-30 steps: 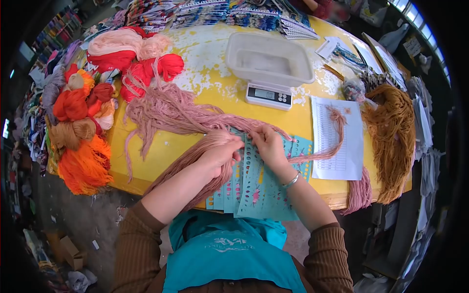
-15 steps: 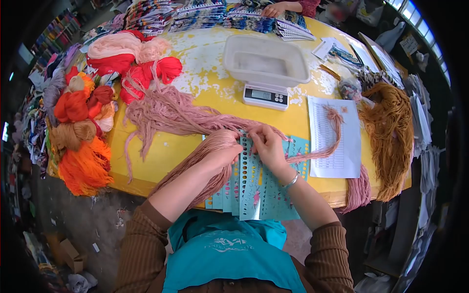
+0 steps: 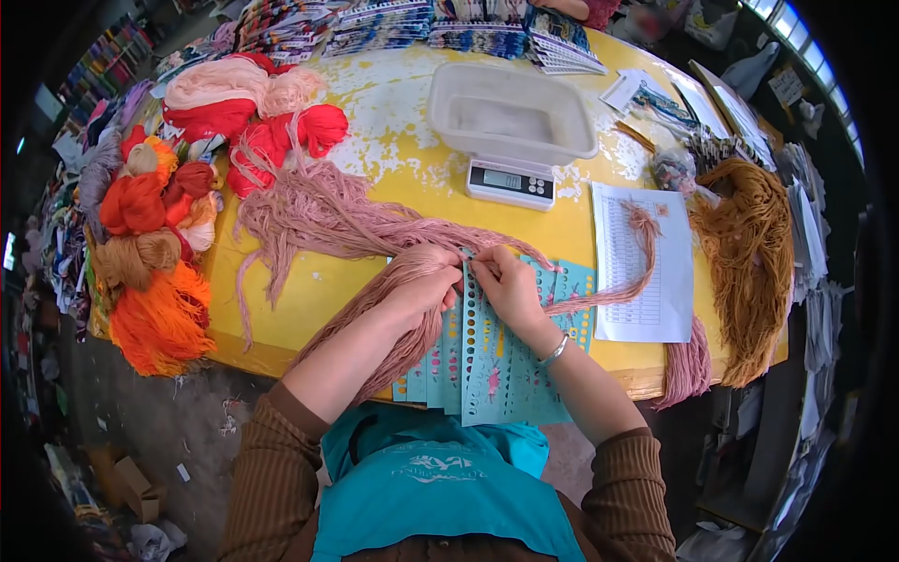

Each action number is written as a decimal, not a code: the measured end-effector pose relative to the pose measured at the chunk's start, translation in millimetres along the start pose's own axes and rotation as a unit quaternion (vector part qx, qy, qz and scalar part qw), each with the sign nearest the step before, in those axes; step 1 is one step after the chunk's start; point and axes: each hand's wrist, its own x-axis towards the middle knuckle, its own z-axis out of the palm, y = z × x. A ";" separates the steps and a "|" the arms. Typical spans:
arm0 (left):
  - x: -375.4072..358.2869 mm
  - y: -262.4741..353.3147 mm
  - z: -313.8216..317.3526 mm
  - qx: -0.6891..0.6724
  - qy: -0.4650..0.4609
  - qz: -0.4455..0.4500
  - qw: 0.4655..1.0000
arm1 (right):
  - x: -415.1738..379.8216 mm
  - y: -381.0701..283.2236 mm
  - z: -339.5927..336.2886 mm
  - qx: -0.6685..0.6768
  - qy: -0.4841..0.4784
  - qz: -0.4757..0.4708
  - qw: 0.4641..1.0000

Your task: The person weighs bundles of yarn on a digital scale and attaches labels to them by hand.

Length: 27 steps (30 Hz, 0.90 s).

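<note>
My left hand (image 3: 433, 288) is closed around a thick hank of dusty pink embroidery thread (image 3: 375, 323), which hangs down toward the table's front edge. Right beside it, my right hand (image 3: 508, 284) is closed in a pinch at the top of a turquoise punched card (image 3: 479, 361). The fingertips of both hands nearly meet at the card's upper holes; what lies between my right fingertips is hidden. More turquoise cards, with holes and small pink prints, are fanned beneath this one. A larger pile of loose pink thread (image 3: 328, 211) lies just beyond my hands.
A digital scale (image 3: 510, 184) carries a clear plastic tub (image 3: 513, 140). Printed paper (image 3: 623, 314) lies at right under a pink strand, near brown yarn (image 3: 749, 253). Red, peach and orange hanks (image 3: 164, 309) crowd the left. Several stacks of thread cards (image 3: 379, 28) and another person's hand (image 3: 565, 7) are at the back.
My hands stay almost in place at the card's top, with the left still around the hank. The other person's hand has drawn back toward the far edge. The view has shifted slightly.
</note>
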 end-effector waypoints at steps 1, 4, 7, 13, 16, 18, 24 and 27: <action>1.2 -0.5 -0.9 0.004 -0.001 -0.004 1.000 | 0.0 0.7 0.5 0.000 0.000 0.000 1.000; -1.6 5.5 -2.3 0.025 -0.016 -0.007 1.000 | 1.0 2.7 0.8 0.049 -0.005 0.021 0.999; -2.7 8.4 -3.7 0.033 -0.027 -0.017 0.999 | 3.9 3.9 -2.3 0.083 -0.024 0.061 0.994; 1.5 10.3 -4.5 0.071 -0.036 -0.004 0.997 | 7.1 6.2 -3.4 0.076 -0.042 0.054 0.995; 5.0 9.4 -6.7 0.096 -0.044 0.010 0.994 | 7.5 10.6 -3.7 0.089 -0.055 0.058 0.993; 10.3 2.0 -6.0 0.087 -0.039 0.018 0.995 | 8.5 10.8 -3.1 0.084 -0.056 0.041 0.994; 5.2 -1.2 -1.7 0.075 0.013 0.002 0.997 | 11.1 -0.3 -11.4 0.244 -0.095 0.158 0.952; 4.2 -2.5 -7.5 0.014 0.025 -0.026 0.999 | 11.9 -0.9 -13.3 0.236 -0.110 0.155 0.953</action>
